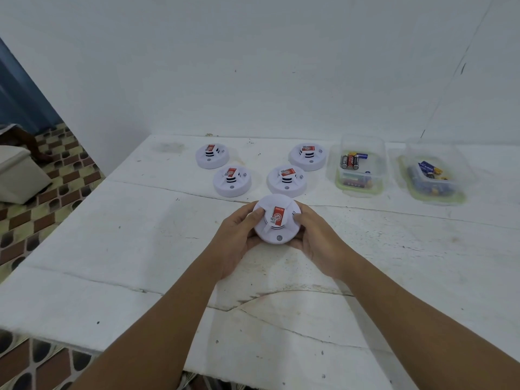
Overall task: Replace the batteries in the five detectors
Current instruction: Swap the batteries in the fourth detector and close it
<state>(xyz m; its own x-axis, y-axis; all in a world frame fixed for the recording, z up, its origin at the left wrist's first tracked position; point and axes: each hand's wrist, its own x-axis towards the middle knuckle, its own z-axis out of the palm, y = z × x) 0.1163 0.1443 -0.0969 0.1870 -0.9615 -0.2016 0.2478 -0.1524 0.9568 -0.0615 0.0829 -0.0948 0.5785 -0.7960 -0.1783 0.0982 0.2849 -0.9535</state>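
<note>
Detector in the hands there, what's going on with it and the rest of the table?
A person grips one white detector with both hands, the left hand on its left side and the right hand on its right, at the near middle of the white table. It looks closed. Four more detectors sit closed behind it. Two clear tubs hold loose batteries: the nearer tub and the far right tub.
</note>
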